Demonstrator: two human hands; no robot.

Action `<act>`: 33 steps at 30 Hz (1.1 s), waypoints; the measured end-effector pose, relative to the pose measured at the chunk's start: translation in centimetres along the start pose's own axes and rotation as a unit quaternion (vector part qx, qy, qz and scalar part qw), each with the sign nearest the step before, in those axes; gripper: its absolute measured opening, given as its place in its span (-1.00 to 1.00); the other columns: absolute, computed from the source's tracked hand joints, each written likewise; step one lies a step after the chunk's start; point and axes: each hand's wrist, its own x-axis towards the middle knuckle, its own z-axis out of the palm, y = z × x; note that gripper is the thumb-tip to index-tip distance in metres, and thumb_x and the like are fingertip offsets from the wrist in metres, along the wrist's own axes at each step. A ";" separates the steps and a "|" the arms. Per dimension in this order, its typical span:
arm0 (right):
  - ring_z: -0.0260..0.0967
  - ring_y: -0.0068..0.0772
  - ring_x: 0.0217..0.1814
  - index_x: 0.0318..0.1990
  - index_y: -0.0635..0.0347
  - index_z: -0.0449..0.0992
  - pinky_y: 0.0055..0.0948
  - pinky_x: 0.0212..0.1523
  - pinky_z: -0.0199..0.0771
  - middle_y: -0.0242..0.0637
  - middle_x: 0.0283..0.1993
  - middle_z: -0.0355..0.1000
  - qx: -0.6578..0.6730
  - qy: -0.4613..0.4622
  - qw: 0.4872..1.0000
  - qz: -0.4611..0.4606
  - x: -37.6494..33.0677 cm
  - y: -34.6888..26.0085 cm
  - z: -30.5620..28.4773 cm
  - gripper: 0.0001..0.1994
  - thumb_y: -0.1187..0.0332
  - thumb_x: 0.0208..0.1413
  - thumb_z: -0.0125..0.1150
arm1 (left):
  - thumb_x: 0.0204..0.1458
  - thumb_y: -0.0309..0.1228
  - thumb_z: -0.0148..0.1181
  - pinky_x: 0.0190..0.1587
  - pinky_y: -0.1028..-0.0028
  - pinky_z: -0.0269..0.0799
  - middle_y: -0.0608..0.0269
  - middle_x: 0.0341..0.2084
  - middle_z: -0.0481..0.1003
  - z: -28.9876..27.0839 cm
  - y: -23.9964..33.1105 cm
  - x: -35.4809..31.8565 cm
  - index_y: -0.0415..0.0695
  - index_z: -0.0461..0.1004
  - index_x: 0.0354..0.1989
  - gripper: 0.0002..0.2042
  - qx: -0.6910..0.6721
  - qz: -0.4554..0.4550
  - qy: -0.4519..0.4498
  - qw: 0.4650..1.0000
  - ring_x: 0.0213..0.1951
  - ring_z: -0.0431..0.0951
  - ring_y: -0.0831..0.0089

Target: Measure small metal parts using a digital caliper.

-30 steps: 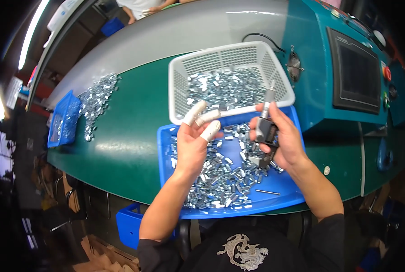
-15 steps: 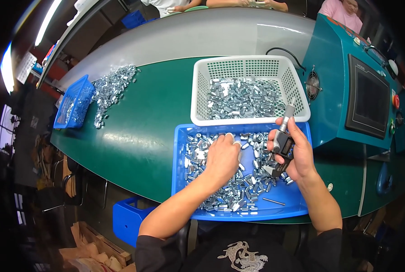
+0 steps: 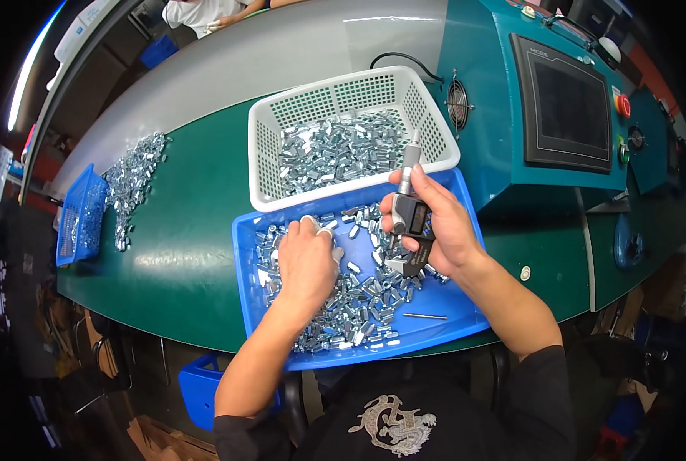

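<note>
A digital micrometer point(image 3: 412, 217) with a black display body and a grey thimble is gripped in my right hand point(image 3: 454, 230), above the right part of a blue tray point(image 3: 435, 335). Its frame end hangs low over small shiny metal pieces point(image 3: 362, 300) that look like short hex nuts or spacers. My left hand point(image 3: 307, 263) reaches into these pieces on the tray's left side, back of the hand up, fingers curled. White covers show on some of its fingertips. Whatever those fingers pinch is hidden. A thin metal pin point(image 3: 425, 316) lies in the tray near its front right.
Behind the tray stands a white mesh basket point(image 3: 262, 165) holding many similar pieces. Far left, a loose pile point(image 3: 134, 180) lies beside a small blue basket point(image 3: 82, 219) on the green table point(image 3: 189, 253). A teal machine point(image 3: 485, 100) with a screen borders the right. Another person sits across.
The view has turned, so the table and its contents appear farther left and tilted. Both hands keep about the same places over the tray, the right still holding the micrometer.
</note>
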 end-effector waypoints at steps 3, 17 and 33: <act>0.44 -0.48 -0.42 -0.03 0.18 0.29 -0.66 -0.73 0.24 -0.22 -0.36 0.43 -0.001 -0.006 1.000 -0.001 -0.1 0.0 0.1 -0.62 0.04 0.28 -0.16 | -0.23 -0.43 0.34 -0.22 0.28 0.36 0.09 -0.42 0.41 0.1 -0.3 -0.1 -0.18 0.57 -0.37 -0.80 -0.020 0.014 0.005 1.000 -0.29 0.42 0.15; 0.45 -0.53 -0.44 -0.03 0.17 0.31 -0.67 -0.72 0.26 -0.23 -0.37 0.44 0.004 -0.006 1.000 -0.013 0.0 0.2 -0.4 -0.61 0.02 0.28 -0.17 | 0.08 -0.47 0.16 -0.30 0.62 0.37 0.41 -0.32 0.49 -1.1 2.7 -0.7 -0.20 0.46 -0.07 -0.76 -0.680 -0.108 -0.111 0.717 -0.31 0.42 0.67; 0.45 -0.51 -0.38 0.07 0.16 0.27 -0.66 -0.70 0.27 -0.21 -0.32 0.43 0.035 -0.036 0.999 -0.010 0.0 0.1 -0.8 -0.56 -0.01 0.29 -0.25 | 0.05 -0.52 0.17 -0.31 0.49 0.53 0.12 -0.31 0.54 -1.6 2.5 -0.6 -0.30 0.44 -0.12 -0.78 -0.717 -0.128 -0.172 0.663 -0.34 0.58 0.39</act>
